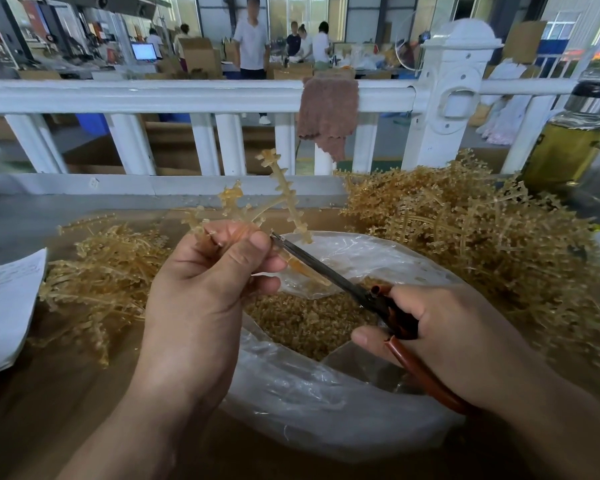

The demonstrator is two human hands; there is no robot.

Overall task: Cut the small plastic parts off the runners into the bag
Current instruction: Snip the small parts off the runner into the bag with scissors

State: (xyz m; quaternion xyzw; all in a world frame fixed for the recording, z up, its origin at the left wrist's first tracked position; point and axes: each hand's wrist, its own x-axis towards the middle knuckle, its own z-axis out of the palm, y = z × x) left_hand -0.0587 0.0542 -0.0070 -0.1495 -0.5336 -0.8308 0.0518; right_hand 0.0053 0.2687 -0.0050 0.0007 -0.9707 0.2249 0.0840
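1. Runner [257,206] studded with small plastic parts stands tilted above the bag [326,410], pinched between the thumb and curled fingers of my left hand [205,285]
2. My right hand [440,337] grips the brown handles of the scissors [329,268], fingers curled round them; the blades lie against a lower branch, tips just beside the left thumb
3. Cut parts [298,320] fill the bottom of the clear bag on the bench [66,393]
4. One heap of runners [101,271] lies left of the bag, a bigger heap [465,237] right of it
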